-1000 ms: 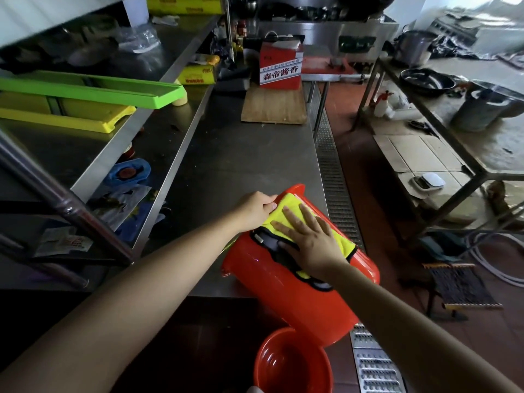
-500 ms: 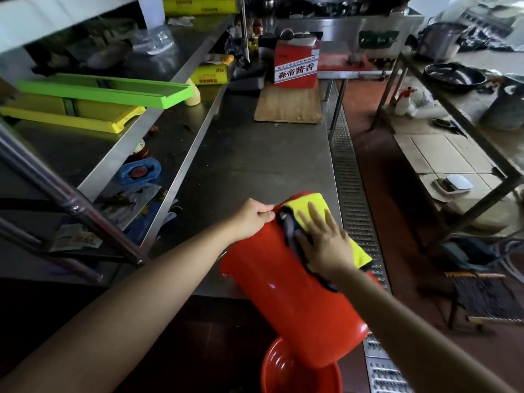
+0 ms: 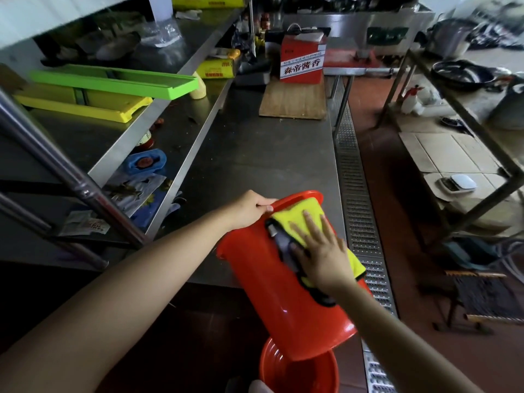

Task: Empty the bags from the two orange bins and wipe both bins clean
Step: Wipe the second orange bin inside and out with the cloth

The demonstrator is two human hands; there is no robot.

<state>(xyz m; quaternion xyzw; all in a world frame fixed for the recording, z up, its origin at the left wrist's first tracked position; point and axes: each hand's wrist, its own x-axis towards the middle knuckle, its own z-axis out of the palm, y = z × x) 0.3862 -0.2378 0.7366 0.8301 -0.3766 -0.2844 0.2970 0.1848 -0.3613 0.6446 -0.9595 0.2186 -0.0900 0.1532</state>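
Fingers of our left hand (image 3: 249, 209) curl over the tilted orange bin's (image 3: 283, 296) rim. Our right hand (image 3: 320, 251) presses a yellow cloth (image 3: 297, 219) flat on its side, above bin 2 (image 3: 297, 373).

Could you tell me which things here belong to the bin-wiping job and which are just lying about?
Job: tilted orange bin; second orange bin; yellow cloth; left hand; right hand.
Lying about: red box; wooden board; green tray.

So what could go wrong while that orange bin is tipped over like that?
The orange bin leans over the table edge, gripped only at its rim by the left hand, so it might slip down. The right hand presses the yellow cloth flat; it could slide off toward the second bin below.
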